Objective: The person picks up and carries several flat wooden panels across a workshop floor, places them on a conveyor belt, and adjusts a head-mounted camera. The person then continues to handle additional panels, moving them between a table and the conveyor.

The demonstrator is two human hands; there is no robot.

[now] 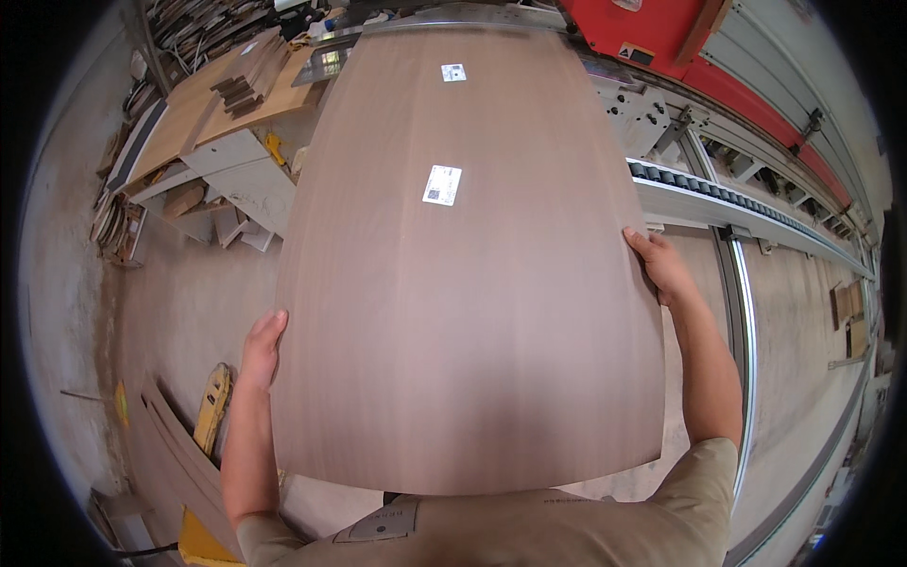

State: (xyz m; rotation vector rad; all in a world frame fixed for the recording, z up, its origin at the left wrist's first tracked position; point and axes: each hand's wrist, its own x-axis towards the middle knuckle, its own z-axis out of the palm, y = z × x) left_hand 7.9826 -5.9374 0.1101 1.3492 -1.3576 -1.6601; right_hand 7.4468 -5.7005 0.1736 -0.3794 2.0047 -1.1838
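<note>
A large brown wood-grain panel [453, 312] stretches from my chest to the machine ahead. Two white labels are stuck on it, one [441, 185] near the middle and another [453, 73] toward the far end. My left hand [264, 348] grips the panel's left edge, thumb up along the rim and fingers out of sight beneath. On the right edge, somewhat farther from me, my right hand [658, 266] holds the panel the same way. The panel's far end lies at the metal bed [472, 16] of the machine.
A red machine housing [624, 38] rises at the far right, with a roller rail [746, 203] running right from the panel. At the left stands a workbench [227, 142] bearing stacked dark strips [238, 93]. A yellow tool-like object [213, 406] and long boards [175, 444] lie lower left.
</note>
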